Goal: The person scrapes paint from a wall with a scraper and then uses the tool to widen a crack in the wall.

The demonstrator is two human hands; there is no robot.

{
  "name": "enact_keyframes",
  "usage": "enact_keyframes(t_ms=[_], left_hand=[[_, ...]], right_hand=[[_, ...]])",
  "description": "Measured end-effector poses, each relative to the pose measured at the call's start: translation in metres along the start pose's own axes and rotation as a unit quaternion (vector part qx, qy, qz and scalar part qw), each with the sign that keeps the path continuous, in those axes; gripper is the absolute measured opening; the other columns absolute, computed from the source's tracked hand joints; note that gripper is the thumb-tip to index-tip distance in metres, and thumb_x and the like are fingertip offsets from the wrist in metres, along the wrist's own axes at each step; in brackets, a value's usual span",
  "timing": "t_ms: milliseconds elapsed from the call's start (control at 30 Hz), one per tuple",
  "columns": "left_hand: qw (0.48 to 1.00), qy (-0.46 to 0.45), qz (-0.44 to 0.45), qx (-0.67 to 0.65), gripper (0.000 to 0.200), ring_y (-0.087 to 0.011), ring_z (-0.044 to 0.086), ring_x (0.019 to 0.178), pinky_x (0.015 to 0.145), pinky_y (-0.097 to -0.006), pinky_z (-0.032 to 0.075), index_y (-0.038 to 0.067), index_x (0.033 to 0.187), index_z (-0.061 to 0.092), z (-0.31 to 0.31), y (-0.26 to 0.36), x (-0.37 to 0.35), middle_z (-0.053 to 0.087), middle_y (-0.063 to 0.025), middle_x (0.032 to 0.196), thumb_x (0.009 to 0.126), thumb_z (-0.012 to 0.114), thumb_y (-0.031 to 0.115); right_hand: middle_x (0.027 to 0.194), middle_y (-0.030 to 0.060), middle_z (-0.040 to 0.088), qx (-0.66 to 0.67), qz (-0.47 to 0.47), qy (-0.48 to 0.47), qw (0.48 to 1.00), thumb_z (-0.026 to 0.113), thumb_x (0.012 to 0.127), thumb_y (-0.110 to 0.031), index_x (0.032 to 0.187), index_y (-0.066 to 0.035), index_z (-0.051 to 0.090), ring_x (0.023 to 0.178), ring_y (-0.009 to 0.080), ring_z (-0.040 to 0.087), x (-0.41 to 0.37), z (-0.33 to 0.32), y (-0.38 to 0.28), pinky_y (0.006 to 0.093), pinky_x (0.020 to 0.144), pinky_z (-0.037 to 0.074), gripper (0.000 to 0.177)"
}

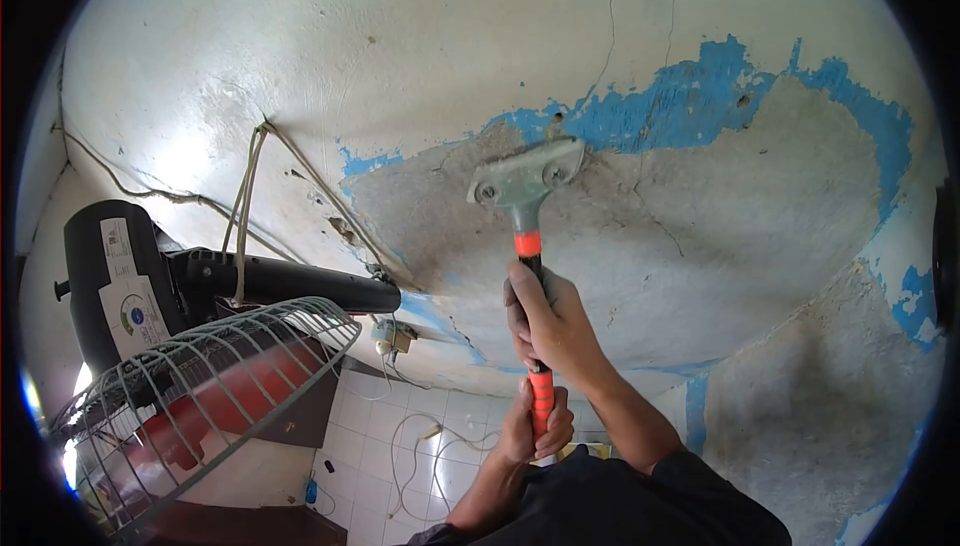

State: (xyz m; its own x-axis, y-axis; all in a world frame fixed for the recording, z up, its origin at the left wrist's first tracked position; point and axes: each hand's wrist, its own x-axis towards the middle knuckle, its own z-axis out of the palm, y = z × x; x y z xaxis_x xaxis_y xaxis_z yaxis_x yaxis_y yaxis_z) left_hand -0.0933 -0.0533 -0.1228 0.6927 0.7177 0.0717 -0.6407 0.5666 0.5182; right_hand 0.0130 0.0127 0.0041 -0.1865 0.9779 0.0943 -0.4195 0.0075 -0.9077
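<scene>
Surface: we are looking up at a curved plaster surface [700,246], bare and grey across the middle. White paint [350,46] is covering the 10 to 12 o'clock area. Ragged blue paint [680,106] is edging the bare patch from 12 to 3 o'clock.

Item 1, scraper [527,186]: it is sitting just above frame centre. Its wide metal head is pressing flat against the plaster where grey meets blue, and its orange-and-black handle is running down toward 6 o'clock.

Item 2, right hand [550,321]: we are closing all its fingers fully around the middle of the handle, with the forearm trailing off toward 5 o'clock. We judge this high grip is steering the blade.

Item 3, left hand [530,431]: we are wrapping it tight around the handle's lower end, directly below the right hand. It is probably adding push from behind.

Item 4, dark sleeve [620,506]: it is filling the 6 o'clock edge.

Item 5, electric fan: its wire guard [200,386], with red blades inside, is occupying 8 o'clock. The black motor housing [110,286] is sitting above it at 9 o'clock, well apart from both hands.

Item 6, loose cables [245,206]: they are hanging down the white paint at 9 to 10 o'clock.

Item 7, white tiling [390,426]: it is showing at 7 o'clock, with more cords trailing across it.
</scene>
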Motion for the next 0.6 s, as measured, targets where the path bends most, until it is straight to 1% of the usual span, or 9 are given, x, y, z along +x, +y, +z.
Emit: enact_keyframes(t_ms=[133,167,267,367,467,533,600], left_hand=[[1.0,-0.008,0.001,0.015,0.067,-0.0081,0.029,0.028,0.029,-0.0211,0.026,0.006,0.069,0.041,0.007,0.005,0.006,0.036,0.0003,0.043,0.095,0.022,0.066],[1.0,-0.022,-0.006,0.006,0.067,-0.0079,0.029,0.028,0.029,-0.0208,0.026,0.007,0.069,0.041,0.004,0.006,0.005,0.036,0.0004,0.043,0.095,0.022,0.066],[1.0,-0.016,-0.005,0.0,0.067,-0.0082,0.029,0.028,0.029,-0.021,0.026,0.006,0.069,0.041,-0.004,0.0,0.001,0.036,0.0003,0.043,0.095,0.022,0.065],[1.0,-0.008,-0.004,0.025,0.067,-0.0087,0.027,0.029,0.029,-0.0214,0.024,0.007,0.07,0.04,-0.004,0.0,0.001,0.034,0.0008,0.043,0.095,0.02,0.067],[0.999,-0.04,-0.003,0.018,0.067,-0.0085,0.028,0.029,0.029,-0.0213,0.024,0.007,0.071,0.04,0.005,0.009,0.005,0.034,0.0008,0.043,0.095,0.02,0.066],[1.0,-0.024,-0.002,0.017,0.066,-0.0083,0.028,0.029,0.029,-0.0213,0.024,0.007,0.071,0.041,-0.006,0.006,0.003,0.034,0.0008,0.043,0.095,0.021,0.066],[1.0,-0.012,-0.001,0.006,0.066,-0.0081,0.028,0.029,0.03,-0.0213,0.024,0.007,0.072,0.041,-0.01,-0.002,-0.003,0.034,0.0008,0.043,0.095,0.022,0.066]], right_hand=[[0.051,-0.0038,0.037,-0.002,-0.003,-0.007,1.0,0.046,0.1,-0.039,0.08,-0.004,0.045,0.035,0.0047,0.035,0.001,-0.001,0.0,0.0232,0.032,0.031,0.04],[0.051,-0.0038,0.037,0.001,-0.002,-0.009,1.0,0.046,0.1,-0.039,0.08,-0.004,0.045,0.035,0.0046,0.035,0.002,0.0,-0.002,0.0232,0.032,0.031,0.04],[0.051,-0.0038,0.037,-0.004,-0.004,-0.003,1.0,0.046,0.099,-0.039,0.08,-0.004,0.045,0.035,0.0046,0.035,0.002,-0.003,0.004,0.0234,0.032,0.031,0.04],[0.051,-0.0039,0.037,0.001,-0.007,-0.004,1.0,0.046,0.1,-0.039,0.08,-0.004,0.045,0.034,0.0047,0.035,0.005,-0.001,0.006,0.0235,0.031,0.031,0.04],[0.051,-0.0042,0.037,0.007,-0.007,-0.011,1.0,0.046,0.1,-0.038,0.08,-0.004,0.045,0.035,0.0047,0.035,0.004,0.001,0.001,0.0234,0.032,0.031,0.039],[0.051,-0.0042,0.037,0.008,-0.013,-0.012,1.0,0.045,0.1,-0.037,0.08,-0.004,0.045,0.035,0.0046,0.036,0.007,0.0,0.0,0.0232,0.032,0.031,0.038],[0.051,-0.004,0.037,0.011,-0.003,-0.006,1.0,0.045,0.1,-0.037,0.081,-0.004,0.045,0.035,0.0047,0.036,0.003,-0.002,0.013,0.0229,0.032,0.031,0.038]])
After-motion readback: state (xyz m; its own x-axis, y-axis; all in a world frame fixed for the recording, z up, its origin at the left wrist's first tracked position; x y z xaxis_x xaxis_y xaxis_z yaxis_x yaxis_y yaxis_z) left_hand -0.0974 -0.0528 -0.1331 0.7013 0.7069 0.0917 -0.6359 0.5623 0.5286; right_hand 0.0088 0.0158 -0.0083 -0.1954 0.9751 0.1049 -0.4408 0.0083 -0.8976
